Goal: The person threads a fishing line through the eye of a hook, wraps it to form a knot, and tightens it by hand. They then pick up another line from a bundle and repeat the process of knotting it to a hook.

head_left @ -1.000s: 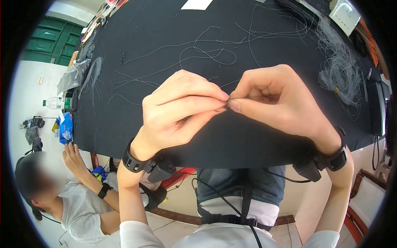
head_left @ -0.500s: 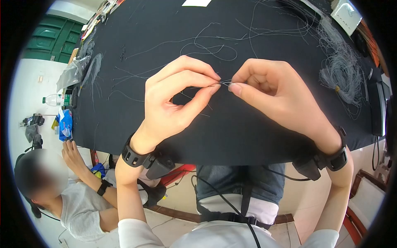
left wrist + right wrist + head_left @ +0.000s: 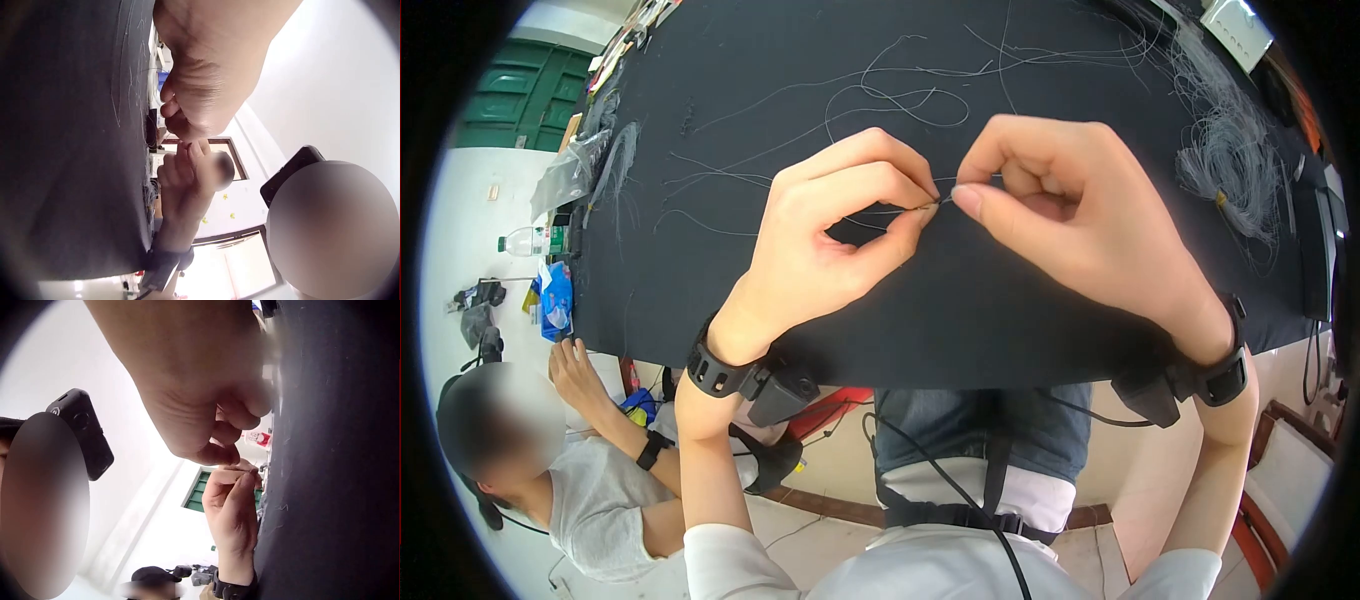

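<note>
Thumb and fingertips of my left hand (image 3: 830, 240) pinch a thin grey cord (image 3: 946, 199) in the middle of the head view. Close on its right, my right hand (image 3: 1080, 215) pinches the same cord between thumb and index finger. Only a short piece shows between the two sets of fingertips, held above the black tabletop (image 3: 990, 330). In the left wrist view the back part of the left hand (image 3: 206, 81) hides the cord. The right wrist view shows both hands meeting fingertip to fingertip.
Loose grey cords (image 3: 880, 92) lie in loops beyond the hands. A tied coil of cord (image 3: 1225, 170) lies at the right, a smaller bundle (image 3: 622, 160) at the left. Another person (image 3: 605, 500) sits at the left edge. A clear bottle (image 3: 522, 242) appears there.
Both hands have moved away from the body, farther over the table. Their fingertips, pressed close together one second ago, now stand slightly apart with cord between them.
</note>
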`<state>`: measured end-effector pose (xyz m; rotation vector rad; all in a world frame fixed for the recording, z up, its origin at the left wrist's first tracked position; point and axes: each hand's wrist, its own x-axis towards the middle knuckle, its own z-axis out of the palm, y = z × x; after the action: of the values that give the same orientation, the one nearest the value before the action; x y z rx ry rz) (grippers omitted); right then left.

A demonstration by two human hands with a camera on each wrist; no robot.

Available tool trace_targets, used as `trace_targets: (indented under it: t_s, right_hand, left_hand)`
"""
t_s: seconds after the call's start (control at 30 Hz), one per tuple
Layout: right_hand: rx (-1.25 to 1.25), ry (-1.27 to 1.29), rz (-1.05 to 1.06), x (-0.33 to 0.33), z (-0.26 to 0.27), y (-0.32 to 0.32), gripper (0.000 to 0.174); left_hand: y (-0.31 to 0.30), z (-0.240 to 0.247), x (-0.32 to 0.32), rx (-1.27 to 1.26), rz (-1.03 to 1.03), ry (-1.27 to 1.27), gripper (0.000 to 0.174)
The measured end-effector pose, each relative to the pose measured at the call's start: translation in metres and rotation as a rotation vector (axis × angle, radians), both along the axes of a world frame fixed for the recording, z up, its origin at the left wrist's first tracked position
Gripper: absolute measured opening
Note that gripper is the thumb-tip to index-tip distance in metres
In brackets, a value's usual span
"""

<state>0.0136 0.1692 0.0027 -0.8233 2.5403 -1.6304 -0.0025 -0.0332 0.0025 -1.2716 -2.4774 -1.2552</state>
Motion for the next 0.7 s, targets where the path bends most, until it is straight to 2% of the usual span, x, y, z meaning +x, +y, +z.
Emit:
trace_targets:
  t_s: [0.1,0.33,0.5,0.7]
  right_hand:
    - [0.003,0.040,-0.066,-0.002,-0.001,-0.001,0.008]
    - [-0.016,-0.042,-0.049,-0.003,-0.008,-0.003,0.008]
    - [-0.008,-0.108,-0.033,-0.002,-0.008,-0.007,0.013]
    - [-0.005,-0.136,-0.001,0.002,-0.009,-0.011,0.012]
  left_hand:
    - [0.000,0.000,0.001,0.009,-0.055,0.000,0.014]
    - [-0.001,-0.001,0.001,0.099,-0.125,0.054,0.014]
    - [-0.002,-0.002,-0.001,0.178,-0.042,0.059,0.013]
    - [0.000,-0.008,-0.002,0.226,0.093,0.010,0.011]
